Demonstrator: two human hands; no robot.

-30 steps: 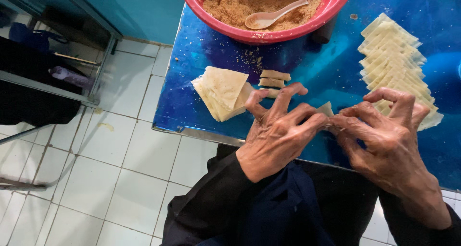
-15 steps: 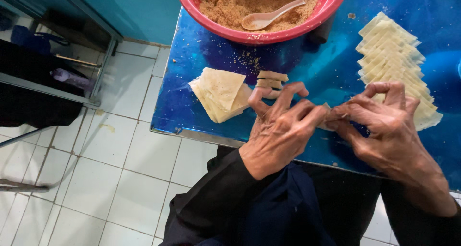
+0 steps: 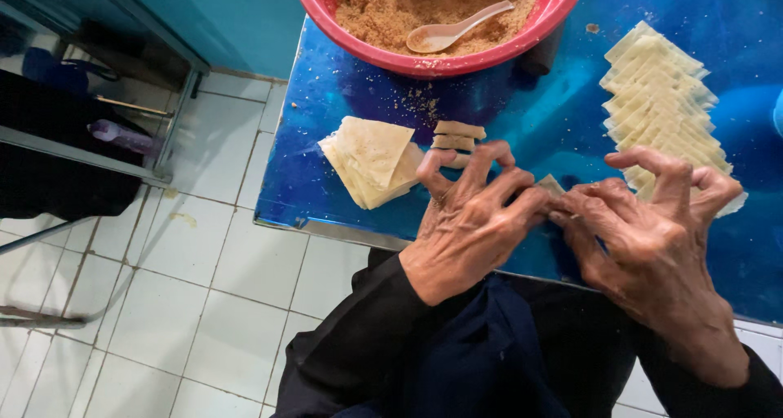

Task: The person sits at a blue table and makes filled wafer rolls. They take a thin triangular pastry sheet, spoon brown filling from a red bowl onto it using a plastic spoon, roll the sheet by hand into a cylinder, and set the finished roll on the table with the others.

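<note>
No packages, labels, signs or screens show anywhere in this view.

— How do my hands sit?

— Your left hand (image 3: 469, 222) and right hand (image 3: 652, 230) meet fingertip to fingertip over the desk's near edge, thumbs and forefingers pinched together in a tight grip.

— And the other fingers?

— Arched upward, bent at the knuckles, spread apart. Both wrists angle inward, dark sleeves covering your forearms.

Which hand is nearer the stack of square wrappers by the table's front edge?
Left. The left hand is just right of the stack of square wrappers; the right hand is farther right.
</note>
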